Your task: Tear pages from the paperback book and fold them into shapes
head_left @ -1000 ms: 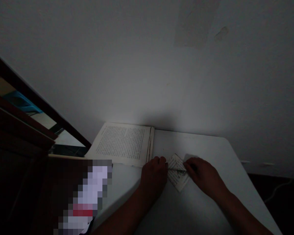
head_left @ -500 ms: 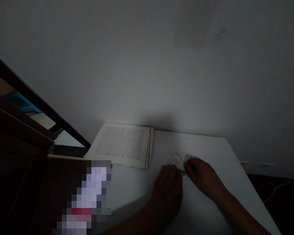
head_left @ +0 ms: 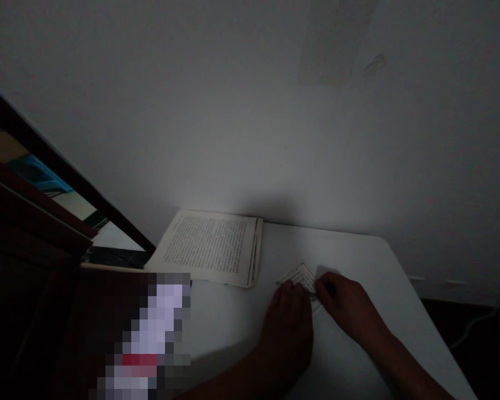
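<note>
A small folded paper (head_left: 301, 274) with printed text lies on the white table, one corner pointing toward the wall. My left hand (head_left: 289, 325) covers its near left part, fingers bent and close together, holding it down against the tabletop. At the paper's right corner, the thumb and fingertips of my right hand (head_left: 341, 294) are pinched together on the edge. A pale strip of the paper shows between the two hands. Its near side is hidden under my left fingers.
A thick stack of printed pages (head_left: 208, 244), like an open book, rests at the table's back left. The white table (head_left: 337, 244) stands against a grey wall (head_left: 233, 111). Dark wooden furniture (head_left: 25, 233) is on the left; a cable (head_left: 470, 325) hangs at right.
Both hands and the paper keep nearly the same places. The whole view has shifted very slightly, and the right fingertips stay at the paper's edge.
</note>
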Tool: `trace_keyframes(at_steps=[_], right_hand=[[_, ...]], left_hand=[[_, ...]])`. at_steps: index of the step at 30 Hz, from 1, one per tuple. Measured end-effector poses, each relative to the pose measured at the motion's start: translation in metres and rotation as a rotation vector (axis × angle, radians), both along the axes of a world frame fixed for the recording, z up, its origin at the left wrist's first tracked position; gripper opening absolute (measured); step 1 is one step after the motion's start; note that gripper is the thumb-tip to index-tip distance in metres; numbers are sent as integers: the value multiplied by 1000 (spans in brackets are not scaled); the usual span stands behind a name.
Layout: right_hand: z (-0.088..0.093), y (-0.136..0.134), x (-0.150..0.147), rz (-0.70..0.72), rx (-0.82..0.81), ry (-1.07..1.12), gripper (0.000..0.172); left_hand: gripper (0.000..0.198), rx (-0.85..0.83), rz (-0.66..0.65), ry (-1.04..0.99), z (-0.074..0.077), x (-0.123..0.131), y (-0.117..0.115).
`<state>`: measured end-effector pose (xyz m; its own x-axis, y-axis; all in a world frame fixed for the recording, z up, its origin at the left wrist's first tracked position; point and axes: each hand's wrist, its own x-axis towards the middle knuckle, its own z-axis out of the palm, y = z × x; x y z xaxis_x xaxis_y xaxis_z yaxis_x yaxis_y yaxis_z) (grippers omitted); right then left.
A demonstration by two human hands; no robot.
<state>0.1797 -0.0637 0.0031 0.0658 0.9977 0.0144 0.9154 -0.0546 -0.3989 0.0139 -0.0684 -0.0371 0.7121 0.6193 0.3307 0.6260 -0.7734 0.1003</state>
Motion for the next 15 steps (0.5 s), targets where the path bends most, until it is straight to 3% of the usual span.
trace_keyframes(at_steps=[15], right_hand=[[4,3,-1,-26,-8,-4,25]], left_hand=[[51,-47,21,-4,-2,-1,0]])
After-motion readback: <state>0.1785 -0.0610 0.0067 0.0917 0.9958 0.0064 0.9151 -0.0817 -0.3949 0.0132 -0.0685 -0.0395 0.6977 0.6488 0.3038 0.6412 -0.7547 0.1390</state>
